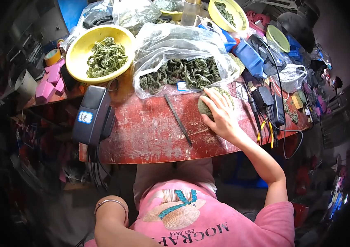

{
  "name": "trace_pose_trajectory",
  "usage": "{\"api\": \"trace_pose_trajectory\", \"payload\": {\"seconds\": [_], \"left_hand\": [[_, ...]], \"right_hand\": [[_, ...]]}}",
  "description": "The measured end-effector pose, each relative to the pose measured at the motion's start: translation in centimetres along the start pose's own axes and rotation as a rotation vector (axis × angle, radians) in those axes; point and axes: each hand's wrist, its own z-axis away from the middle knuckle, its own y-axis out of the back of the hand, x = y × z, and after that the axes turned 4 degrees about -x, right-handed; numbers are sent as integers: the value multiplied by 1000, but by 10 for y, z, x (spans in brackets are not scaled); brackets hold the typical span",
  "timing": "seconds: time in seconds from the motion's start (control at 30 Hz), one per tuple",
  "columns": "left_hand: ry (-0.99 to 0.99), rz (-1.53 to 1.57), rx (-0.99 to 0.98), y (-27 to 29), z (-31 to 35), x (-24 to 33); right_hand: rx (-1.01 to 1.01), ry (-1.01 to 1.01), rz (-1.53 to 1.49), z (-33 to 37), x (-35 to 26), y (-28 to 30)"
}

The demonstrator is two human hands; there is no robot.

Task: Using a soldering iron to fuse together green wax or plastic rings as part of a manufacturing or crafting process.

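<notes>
My right hand lies over a round, green, textured piece near the table's right front. Its fingers are spread and slightly bent across the top, the thumb lower down on the near side. The palm hides most of that piece. Just beyond the fingers is a clear plastic bag with many dark green curled loops at its mouth. A thin dark strip lies slantwise on the red table, left of my hand. At the lower left my left forearm shows, with a bangle; the left hand is out of sight.
A yellow bowl of green loops stands back left, another yellow bowl back right. A black box-shaped device sits at the left table edge. Yellow-handled pliers, cables and a blue container crowd the right. Pink blocks lie far left.
</notes>
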Motion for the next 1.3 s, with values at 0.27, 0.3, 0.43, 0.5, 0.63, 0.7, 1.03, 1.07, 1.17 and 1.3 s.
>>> {"api": "trace_pose_trajectory", "payload": {"seconds": [0.27, 0.3, 0.43, 0.5, 0.63, 0.7, 1.03, 1.07, 1.17, 1.3], "left_hand": [[233, 39, -216, 20, -9, 6], [237, 33, -214, 19, -8, 7], [150, 20, -191, 19, -3, 8], [109, 32, -247, 26, -10, 4], [257, -24, -219, 31, -25, -3], [268, -27, -208, 30, -20, 1], [377, -155, -199, 31, -11, 15], [459, -170, -87, 29, -12, 18], [490, -74, -254, 45, -15, 20], [440, -237, -330, 48, -8, 22]], "right_hand": [[33, -55, 34, 24, 11, 3], [33, -60, 38, 25, 10, 7], [15, -90, 38, 31, 10, 7], [10, -101, 42, 30, 7, 6], [80, -165, -62, 28, 0, 1], [128, -191, -118, 23, -6, 0], [145, -130, -133, -34, -11, -6], [128, -132, -93, -40, -11, -8], [96, -115, -12, -48, -7, -18], [51, -64, 38, -45, -16, -28]]}}
